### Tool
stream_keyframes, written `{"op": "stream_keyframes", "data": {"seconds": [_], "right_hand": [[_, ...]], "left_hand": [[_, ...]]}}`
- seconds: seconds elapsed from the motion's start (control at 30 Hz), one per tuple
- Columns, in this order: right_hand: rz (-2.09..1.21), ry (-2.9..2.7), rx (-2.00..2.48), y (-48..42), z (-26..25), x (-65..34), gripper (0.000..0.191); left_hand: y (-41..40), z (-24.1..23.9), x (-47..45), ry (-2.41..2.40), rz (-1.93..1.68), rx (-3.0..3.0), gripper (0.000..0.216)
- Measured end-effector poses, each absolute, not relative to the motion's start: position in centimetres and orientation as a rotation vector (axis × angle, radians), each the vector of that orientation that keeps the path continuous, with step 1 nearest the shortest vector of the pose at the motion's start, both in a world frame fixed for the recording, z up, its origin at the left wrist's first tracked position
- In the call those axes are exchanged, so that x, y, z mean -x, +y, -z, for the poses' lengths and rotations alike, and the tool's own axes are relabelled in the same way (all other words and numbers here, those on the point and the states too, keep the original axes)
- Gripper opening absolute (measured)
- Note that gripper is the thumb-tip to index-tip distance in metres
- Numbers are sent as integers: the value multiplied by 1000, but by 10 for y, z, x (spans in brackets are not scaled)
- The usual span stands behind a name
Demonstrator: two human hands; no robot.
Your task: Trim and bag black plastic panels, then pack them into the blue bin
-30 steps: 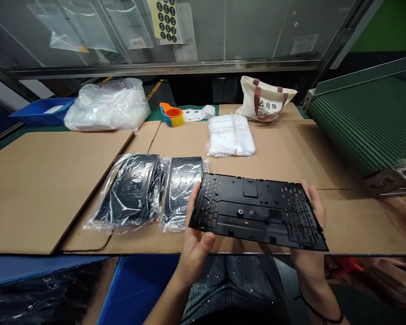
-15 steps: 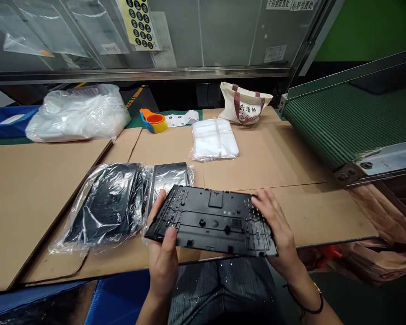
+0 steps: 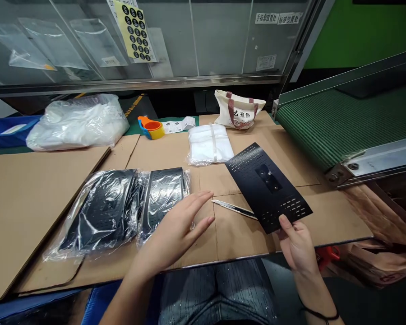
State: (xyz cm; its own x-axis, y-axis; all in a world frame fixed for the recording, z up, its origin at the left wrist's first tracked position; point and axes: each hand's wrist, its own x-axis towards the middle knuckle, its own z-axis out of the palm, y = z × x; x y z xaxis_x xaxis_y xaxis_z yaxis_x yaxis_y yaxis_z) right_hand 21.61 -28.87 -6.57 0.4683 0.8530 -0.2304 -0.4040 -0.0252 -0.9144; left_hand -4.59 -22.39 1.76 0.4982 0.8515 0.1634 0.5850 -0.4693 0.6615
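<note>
My right hand [image 3: 296,246] grips a black plastic panel [image 3: 246,180] by its lower right corner, thumb on the face. The panel is tilted, with rows of slots at both ends and a recessed patch in its middle. My left hand [image 3: 179,225] holds nothing, its fingers stretched toward the right and the thumb apart. Just beyond its fingertips lies a slim utility knife [image 3: 235,208], its right end hidden behind the panel. Left of that hand, black panels in clear plastic bags, one pack [image 3: 101,212] and a second pack [image 3: 164,194], lie on the cardboard.
A strapped white stack [image 3: 210,143] lies behind the panel, with a cloth bag [image 3: 239,110] beyond it. Colourful tape rings [image 3: 151,128] and a white plastic bag [image 3: 79,122] stand at the back. On the right, a green conveyor belt [image 3: 348,126] slopes over the cardboard [image 3: 203,241].
The panel was in both hands, ribbed side up. Now only my right hand holds it, turned to its smooth side and moved right. My left hand has let go. The knife has come into view.
</note>
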Motion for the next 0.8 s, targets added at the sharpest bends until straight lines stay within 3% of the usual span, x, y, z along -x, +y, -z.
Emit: {"op": "stream_keyframes", "data": {"seconds": [0.13, 0.3, 0.53, 0.8], "right_hand": [[-1055, -335, 1208, -289, 66, -218, 40], [-1017, -266, 1187, -293, 68, -221, 40], [-1074, -393, 1141, -300, 68, -226, 30], [-1166, -386, 1104, -299, 64, -225, 34]], "left_hand": [[-184, -31, 27, 1283, -306, -2447, 49], [-117, -18, 2, 1463, 60, -2745, 36], [-47, 23, 5, 1568, 63, -2836, 29], [-40, 24, 6, 1572, 25, -2804, 26]]}}
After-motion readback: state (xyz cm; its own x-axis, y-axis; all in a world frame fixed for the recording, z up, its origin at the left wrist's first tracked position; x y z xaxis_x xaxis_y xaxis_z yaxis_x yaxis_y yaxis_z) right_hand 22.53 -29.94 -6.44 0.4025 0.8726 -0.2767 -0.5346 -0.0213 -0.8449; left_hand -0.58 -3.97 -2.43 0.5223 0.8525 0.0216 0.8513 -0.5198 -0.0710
